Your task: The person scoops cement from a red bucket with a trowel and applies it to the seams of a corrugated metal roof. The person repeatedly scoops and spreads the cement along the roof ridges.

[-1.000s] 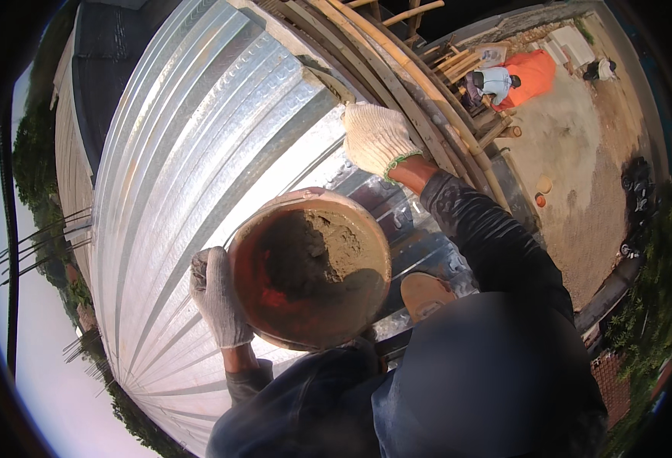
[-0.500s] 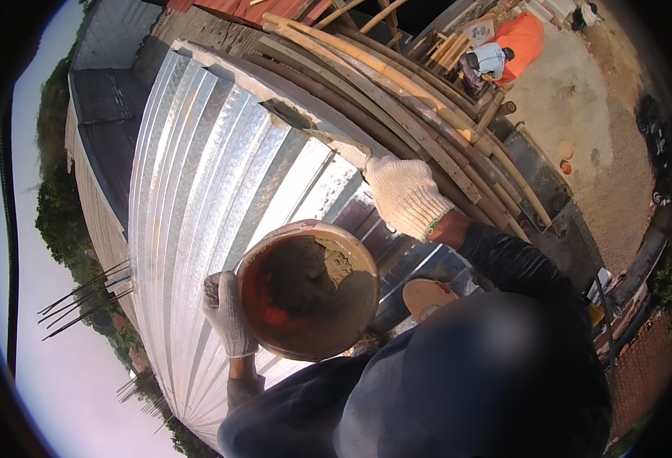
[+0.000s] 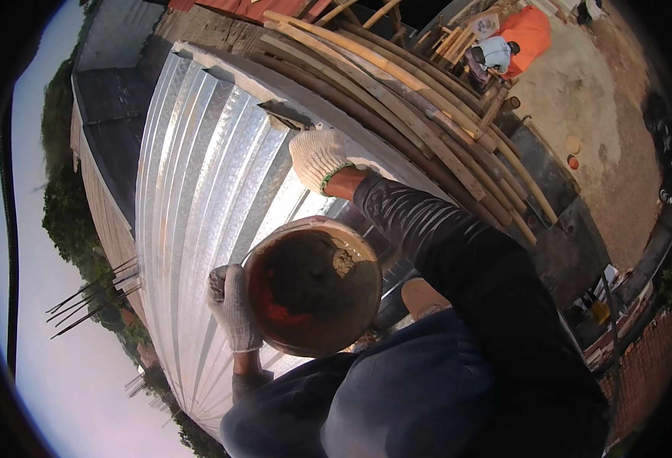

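My left hand [image 3: 233, 305], in a pale knitted glove, grips the left rim of a round bucket [image 3: 256, 252]. Grey wet mortar [image 3: 305, 267] lies inside it, with a sunlit lump near the far right wall. My right hand [image 3: 319, 159], also gloved, is closed in a fist beyond the bucket, at the mortar-topped edge [image 3: 237, 80] of a ribbed metal sheet [image 3: 199, 153]. It holds what looks like a trowel [image 3: 294, 122]; the handle is hidden in the fist and only a bit of blade shows.
Bamboo poles and wooden planks [image 3: 427, 114] run along the right of the edge. Far below, a person [image 3: 495, 55] works beside an orange sheet [image 3: 530, 38]. Bare steel rods [image 3: 92, 298] stick out at left. My foot [image 3: 424, 296] rests behind the bucket.
My right hand has moved left and farther along the edge, taking the trowel with it. More of my right forearm now reaches across the view. My left hand keeps hold of the bucket.
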A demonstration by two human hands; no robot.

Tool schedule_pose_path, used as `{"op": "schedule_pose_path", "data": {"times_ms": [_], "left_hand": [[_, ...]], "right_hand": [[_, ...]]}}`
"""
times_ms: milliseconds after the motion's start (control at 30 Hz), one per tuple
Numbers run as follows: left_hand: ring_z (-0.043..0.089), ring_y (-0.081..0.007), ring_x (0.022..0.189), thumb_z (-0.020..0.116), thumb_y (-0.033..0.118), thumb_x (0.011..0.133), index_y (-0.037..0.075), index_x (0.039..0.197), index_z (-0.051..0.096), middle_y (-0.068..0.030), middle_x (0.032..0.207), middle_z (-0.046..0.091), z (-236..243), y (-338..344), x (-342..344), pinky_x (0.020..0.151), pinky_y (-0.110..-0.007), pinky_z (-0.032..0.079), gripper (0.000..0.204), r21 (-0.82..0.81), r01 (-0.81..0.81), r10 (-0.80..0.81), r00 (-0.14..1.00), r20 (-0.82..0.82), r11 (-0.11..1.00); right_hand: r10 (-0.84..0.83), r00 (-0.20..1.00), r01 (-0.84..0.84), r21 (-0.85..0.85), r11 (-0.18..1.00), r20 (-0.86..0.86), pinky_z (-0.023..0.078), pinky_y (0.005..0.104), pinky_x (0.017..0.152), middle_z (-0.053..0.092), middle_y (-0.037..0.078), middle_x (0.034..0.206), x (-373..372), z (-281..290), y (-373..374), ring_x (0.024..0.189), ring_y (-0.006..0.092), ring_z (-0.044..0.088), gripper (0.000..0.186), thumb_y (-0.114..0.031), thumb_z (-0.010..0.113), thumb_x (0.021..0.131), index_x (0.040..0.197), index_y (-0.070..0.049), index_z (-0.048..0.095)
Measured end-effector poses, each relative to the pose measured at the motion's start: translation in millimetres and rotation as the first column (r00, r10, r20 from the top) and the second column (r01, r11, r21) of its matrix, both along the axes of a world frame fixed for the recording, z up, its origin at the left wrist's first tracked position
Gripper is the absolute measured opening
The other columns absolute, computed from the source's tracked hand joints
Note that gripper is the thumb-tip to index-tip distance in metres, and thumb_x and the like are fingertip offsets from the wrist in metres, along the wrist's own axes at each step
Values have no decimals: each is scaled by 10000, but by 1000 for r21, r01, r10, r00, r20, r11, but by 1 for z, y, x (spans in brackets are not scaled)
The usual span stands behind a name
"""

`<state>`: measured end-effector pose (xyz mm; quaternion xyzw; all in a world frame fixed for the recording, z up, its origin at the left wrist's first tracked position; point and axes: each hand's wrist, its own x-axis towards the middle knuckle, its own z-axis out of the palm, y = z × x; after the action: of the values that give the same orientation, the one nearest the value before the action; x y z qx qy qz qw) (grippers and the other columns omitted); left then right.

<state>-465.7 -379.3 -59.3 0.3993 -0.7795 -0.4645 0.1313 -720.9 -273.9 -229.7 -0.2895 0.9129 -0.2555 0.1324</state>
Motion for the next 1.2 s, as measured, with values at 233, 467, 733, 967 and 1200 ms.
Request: {"op": "schedule_pose_path", "data": {"times_ms": [233,467,733,967,1200], "left_hand": [[570,-51,813,698,104,1080,41,959,684,33,896,660,-2,-6,-3,762,-246,511,137,-4,12,-12,1000,22,1000],[574,-48,811,696,101,1085,41,960,683,31,898,664,1,-6,0,752,-248,513,140,5,7,-8,1000,28,1000],[576,-48,826,690,102,1091,40,984,674,27,912,655,-1,-1,7,758,-243,513,125,-3,-14,14,1000,-9,1000],[574,-55,841,687,112,1094,29,995,673,22,926,654,-1,-2,7,769,-252,514,130,9,-1,1,1000,-7,1000],[572,-54,847,680,115,1099,29,993,674,22,930,658,-9,-13,17,775,-254,513,137,-37,3,-3,1000,-4,999]], "right_hand": [[91,991,-86,-61,994,93,637,489,755,820,182,957,5,-7,82,931,367,814,197,-209,742,911,1022,-73,830],[-58,934,99,-100,990,353,613,520,912,788,209,1066,27,27,169,1038,429,758,321,-255,733,916,1168,-56,753],[-128,895,222,-178,959,427,584,524,943,742,269,1131,37,9,205,1096,482,703,420,-342,758,925,1165,-1,712],[-42,878,159,-208,965,476,574,523,901,727,275,1050,28,2,203,1041,493,700,400,-317,752,893,1112,14,709],[-55,913,164,-240,957,405,588,528,912,753,240,1084,25,9,212,1048,458,724,411,-321,733,884,1166,-22,739]]}}
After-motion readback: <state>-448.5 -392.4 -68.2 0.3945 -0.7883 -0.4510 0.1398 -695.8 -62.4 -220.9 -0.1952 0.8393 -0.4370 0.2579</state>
